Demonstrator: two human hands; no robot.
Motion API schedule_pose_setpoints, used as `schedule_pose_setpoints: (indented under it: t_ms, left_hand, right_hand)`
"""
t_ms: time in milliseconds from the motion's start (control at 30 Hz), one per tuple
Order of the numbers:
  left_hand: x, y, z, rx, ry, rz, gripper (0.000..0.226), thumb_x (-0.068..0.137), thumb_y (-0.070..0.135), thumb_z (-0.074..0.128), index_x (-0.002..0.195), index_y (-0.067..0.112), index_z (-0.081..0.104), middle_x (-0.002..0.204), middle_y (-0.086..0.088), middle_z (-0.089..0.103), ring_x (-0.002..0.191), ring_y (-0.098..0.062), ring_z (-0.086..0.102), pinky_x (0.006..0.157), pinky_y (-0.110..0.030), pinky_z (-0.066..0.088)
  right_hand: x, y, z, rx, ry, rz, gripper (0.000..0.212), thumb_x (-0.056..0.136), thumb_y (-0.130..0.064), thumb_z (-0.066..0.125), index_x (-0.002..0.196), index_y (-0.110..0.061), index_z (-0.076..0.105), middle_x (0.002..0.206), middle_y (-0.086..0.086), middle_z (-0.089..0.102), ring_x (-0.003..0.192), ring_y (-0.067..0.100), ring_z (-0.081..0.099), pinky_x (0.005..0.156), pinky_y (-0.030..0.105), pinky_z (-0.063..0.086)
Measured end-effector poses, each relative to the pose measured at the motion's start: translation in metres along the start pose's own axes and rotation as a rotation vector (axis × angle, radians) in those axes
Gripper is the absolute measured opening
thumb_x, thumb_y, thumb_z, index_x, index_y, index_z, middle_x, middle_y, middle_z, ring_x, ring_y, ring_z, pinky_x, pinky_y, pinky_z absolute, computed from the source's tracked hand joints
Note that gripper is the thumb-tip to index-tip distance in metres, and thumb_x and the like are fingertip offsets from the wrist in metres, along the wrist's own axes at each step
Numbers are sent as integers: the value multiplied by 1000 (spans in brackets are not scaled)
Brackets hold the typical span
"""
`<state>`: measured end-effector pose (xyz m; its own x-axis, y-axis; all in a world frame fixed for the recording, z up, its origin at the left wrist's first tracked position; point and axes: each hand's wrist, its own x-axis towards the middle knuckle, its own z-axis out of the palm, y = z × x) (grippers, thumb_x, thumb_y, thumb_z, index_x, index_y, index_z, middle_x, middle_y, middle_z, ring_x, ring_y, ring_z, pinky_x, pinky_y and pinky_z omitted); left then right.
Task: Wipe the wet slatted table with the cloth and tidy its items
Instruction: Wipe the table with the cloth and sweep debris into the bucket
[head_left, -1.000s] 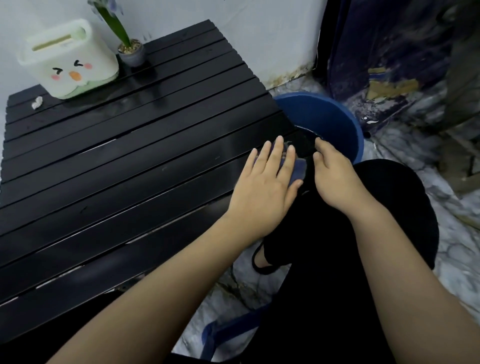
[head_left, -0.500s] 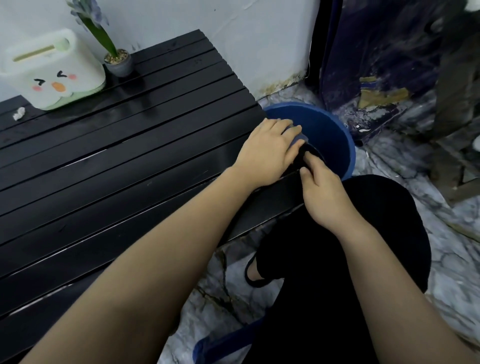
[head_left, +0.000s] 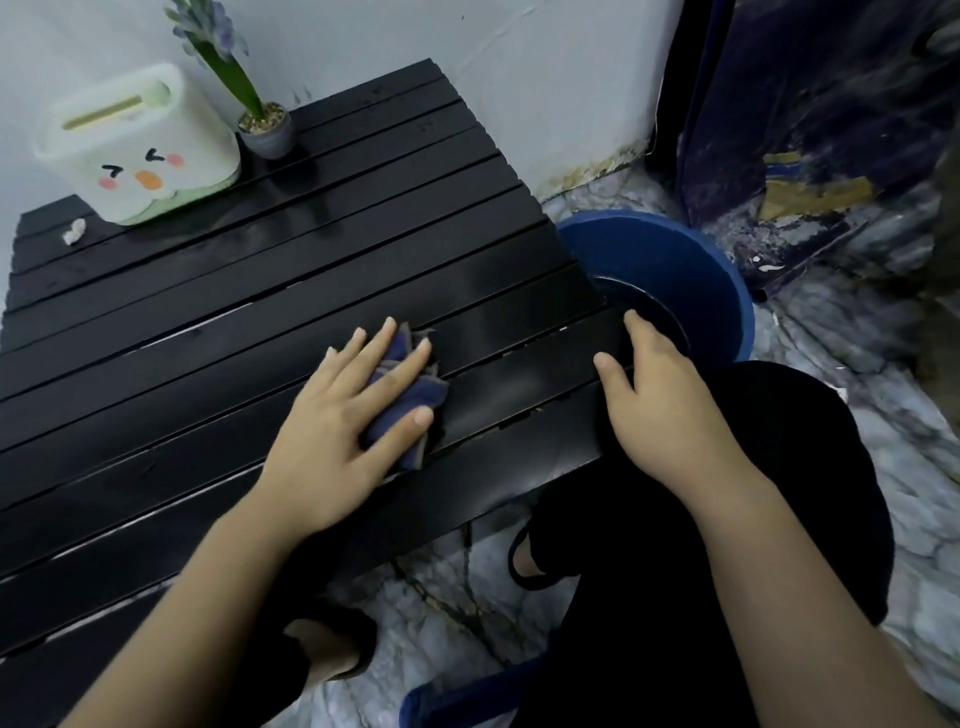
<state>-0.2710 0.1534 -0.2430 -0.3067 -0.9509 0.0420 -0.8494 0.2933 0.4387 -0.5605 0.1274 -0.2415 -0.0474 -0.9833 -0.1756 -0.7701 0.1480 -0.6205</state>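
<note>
The black slatted table (head_left: 218, 291) fills the left of the view, its slats glossy with wet. My left hand (head_left: 343, 421) lies flat with spread fingers on a folded blue cloth (head_left: 415, 395), pressing it onto the slats near the table's right end. My right hand (head_left: 654, 379) rests on the table's right edge, fingers curled over it. At the back left stand a white and green tissue box with a cartoon face (head_left: 135, 145) and a small grey pot with a purple-flowered plant (head_left: 267, 132). A small white scrap (head_left: 74, 230) lies at the far left.
A blue bucket (head_left: 717, 275) holding water stands on the marble floor just right of the table, close to my right hand. A white wall runs behind the table. A dark blue cabinet (head_left: 831, 130) is at the back right. My black-clothed knees are below.
My left hand has slid the cloth leftward from the table's right end by the bucket onto the slats. My right hand has moved from beside the cloth to the table's edge.
</note>
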Motion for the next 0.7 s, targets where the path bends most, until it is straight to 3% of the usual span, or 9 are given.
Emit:
schedule_pose_setpoints:
  t_ms: [100, 233, 400, 467, 533, 600, 700]
  left_hand:
    - [10, 4, 13, 155, -23, 41, 58, 101, 57, 28, 155, 38, 25, 167, 4, 13, 155, -22, 7, 126, -46, 11]
    - [62, 24, 28, 211, -17, 135, 57, 103, 53, 27, 155, 32, 29, 166, -4, 18, 153, -31, 15, 125, -45, 13]
    - [153, 63, 55, 209, -10, 246, 51, 105, 44, 38, 152, 25, 38, 161, -9, 32, 149, -34, 25, 123, -44, 14]
    - [174, 76, 61, 119, 53, 259, 41, 103, 40, 46, 139, 24, 58, 146, -6, 55, 138, -31, 45, 117, -40, 27]
    - [184, 82, 60, -23, 177, 201, 29, 97, 41, 53, 112, 27, 74, 110, 3, 74, 108, -24, 66, 96, -39, 49]
    - [188, 80, 51, -240, 262, 62, 29, 92, 46, 55, 98, 28, 77, 86, 3, 76, 84, -20, 70, 77, -37, 55]
    - [188, 55, 27, -634, 450, -162, 31, 90, 43, 60, 93, 19, 79, 78, -1, 76, 80, -20, 73, 80, -39, 58]
  right_hand:
    - [0, -5, 1, -5, 30, 22, 53, 102, -30, 43, 151, -12, 30, 151, 10, 40, 134, 27, 42, 102, 32, 35]
    - [1, -7, 1, 17, 57, 43, 46, 102, -25, 45, 145, -11, 37, 142, 11, 49, 125, 28, 50, 88, 28, 36]
    - [1, -8, 5, -24, 89, 35, 47, 102, -24, 45, 146, -11, 36, 145, 11, 47, 128, 27, 48, 87, 26, 33]
    - [2, -8, 6, -29, 90, 31, 48, 102, -25, 44, 147, -11, 35, 146, 11, 46, 128, 28, 48, 87, 27, 34]
    - [2, -7, 7, -28, 100, 22, 48, 101, -26, 45, 146, -11, 36, 145, 11, 47, 127, 28, 49, 86, 28, 35]
    - [3, -6, 8, -27, 107, 4, 49, 101, -27, 45, 146, -10, 36, 145, 11, 47, 129, 27, 47, 88, 26, 33]
    - [6, -7, 9, -33, 88, -24, 55, 101, -30, 45, 150, -10, 29, 152, 9, 39, 139, 23, 37, 98, 23, 28]
